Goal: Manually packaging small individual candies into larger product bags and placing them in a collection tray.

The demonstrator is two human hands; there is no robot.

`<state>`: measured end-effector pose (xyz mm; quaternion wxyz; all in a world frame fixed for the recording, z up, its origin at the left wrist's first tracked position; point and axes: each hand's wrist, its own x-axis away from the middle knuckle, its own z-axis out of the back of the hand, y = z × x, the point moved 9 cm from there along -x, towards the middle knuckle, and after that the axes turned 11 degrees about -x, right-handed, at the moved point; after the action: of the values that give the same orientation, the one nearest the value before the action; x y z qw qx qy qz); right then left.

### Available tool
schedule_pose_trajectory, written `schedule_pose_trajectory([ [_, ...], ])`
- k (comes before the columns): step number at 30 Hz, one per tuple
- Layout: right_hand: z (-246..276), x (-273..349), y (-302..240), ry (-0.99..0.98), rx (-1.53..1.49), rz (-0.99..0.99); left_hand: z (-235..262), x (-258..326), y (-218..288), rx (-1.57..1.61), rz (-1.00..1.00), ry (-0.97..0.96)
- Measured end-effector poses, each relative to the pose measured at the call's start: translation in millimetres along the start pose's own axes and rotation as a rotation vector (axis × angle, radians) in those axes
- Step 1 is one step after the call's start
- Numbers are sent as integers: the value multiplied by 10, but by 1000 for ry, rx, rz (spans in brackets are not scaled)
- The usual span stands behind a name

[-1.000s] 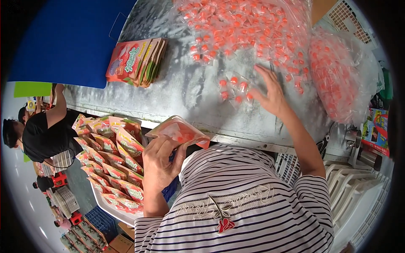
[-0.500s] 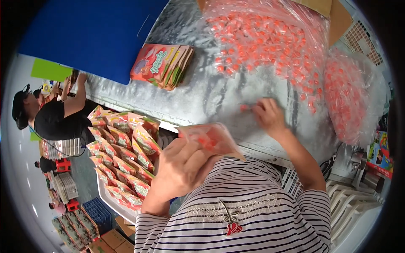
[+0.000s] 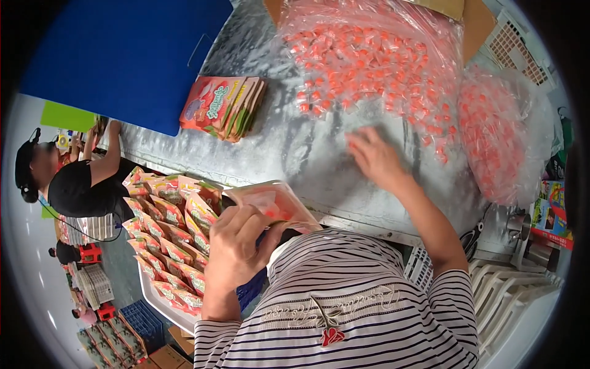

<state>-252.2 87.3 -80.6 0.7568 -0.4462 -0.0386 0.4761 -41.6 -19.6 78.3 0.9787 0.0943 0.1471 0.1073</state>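
My left hand (image 3: 236,249) is closed on the edge of a pouch (image 3: 286,198), held tilted at the table's near edge. Through its clear side, a few red pieces show inside. My right hand (image 3: 379,163) hovers over the grey tabletop (image 3: 307,154), fingers apart, with nothing visible in them. Just beyond it spreads a heap of red candies in clear wrappers (image 3: 369,67), spilling from a large plastic bag. To the left lies a stack of flat printed pouches (image 3: 215,107).
A white tray (image 3: 161,310) packed with upright filled pouches (image 3: 169,237) stands at my left. A second clear bag of candies (image 3: 495,138) rests on the right. A blue panel (image 3: 123,55) covers the far left; a person in black (image 3: 80,184) works beyond it.
My left hand has shifted left with the pouch, whose clear side now shows more. My right hand has moved slightly up and left; the small red piece at its fingertips is out of sight.
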Motion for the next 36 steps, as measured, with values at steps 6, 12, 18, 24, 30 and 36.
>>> schedule_pose_trajectory([
  [6, -250, 213, 274, -140, 294, 97, -19, -159, 224, 64, -118, 58],
  [12, 304, -233, -526, 76, -1356, -515, -263, -231, 231, 129, -149, 61],
  [18, 155, -412, -1417, -58, -911, -3, -234, -342, 390, 197, -225, 54],
  [24, 55, -137, -1636, -227, -277, 242, -346, -185, 311, 321, -179, 57],
  [30, -20, -107, -1502, -318, -444, -37, -409, -134, 403, 360, -300, 81],
  [36, -60, -175, -1526, -413, -307, 11, -434, -134, 431, 485, -329, 82],
])
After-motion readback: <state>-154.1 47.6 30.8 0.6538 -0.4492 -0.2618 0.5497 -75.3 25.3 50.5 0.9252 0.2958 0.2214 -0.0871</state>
